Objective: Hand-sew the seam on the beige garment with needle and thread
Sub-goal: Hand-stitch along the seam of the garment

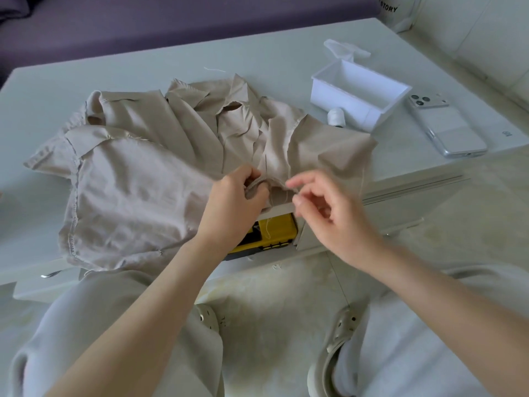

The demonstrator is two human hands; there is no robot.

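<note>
The beige garment (pixel 137 167) lay crumpled across the middle of the tabletop (pixel 57 90), its stitched hem spilling over the near edge toward the person's lap. At that near edge the left grip (pixel 232 202) was clenched around a bunched fold of the cloth, fingers curled over the seam and the thumb tucked beneath it. The right grip (pixel 323 204) hovered just beside it, forefinger and thumb drawn close together at the seam's raw edge. The view was blurred there, so whether they pinched a needle or anything else could not be told. A fine pale thread (pixel 267 228) dangled from the held fold, down across a yellow case (pixel 274 233) sitting in an opening under the tabletop's near edge.

Toward the far right corner stood an open white box (pixel 360 93), with a crumpled clear wrapper (pixel 343 48) behind it and a spool of white thread (pixel 335 116) touching its near side. A silver phone (pixel 446 127) lay face down along the right edge — well apart from the garment. A short loose strand (pixel 214 69) rested on the tabletop beyond the cloth.
</note>
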